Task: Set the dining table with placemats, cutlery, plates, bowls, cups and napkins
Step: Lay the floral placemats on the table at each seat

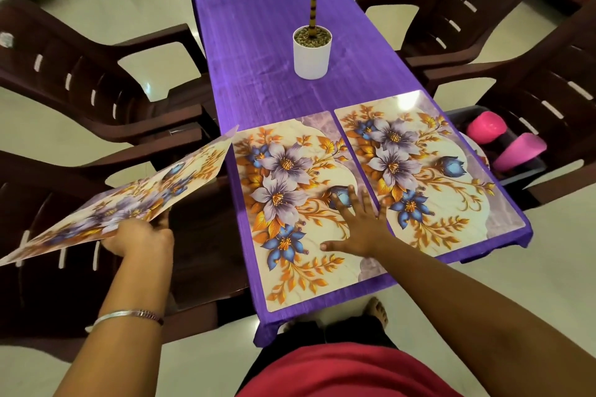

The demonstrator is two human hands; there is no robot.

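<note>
Our table (258, 42) under its purple cloth.
We see two flowered placemats, the left placemat (290, 203) and the right placemat (429, 164), side by side along the near edge, a potted plant (312, 55) toward the far end.

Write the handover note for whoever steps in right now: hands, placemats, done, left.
Left hand grips the spare placemats held out over the chairs on the left.
Right hand lies flat, fingers spread, on the near placemat.
Done: near placemat and far placemat lie side by side on the purple tablecloth, short of the potted plant.
Left: lay the spare placemats; then cutlery, plates, bowls, cups, napkins. Pink cups wait in a bin on the right chair.
</note>
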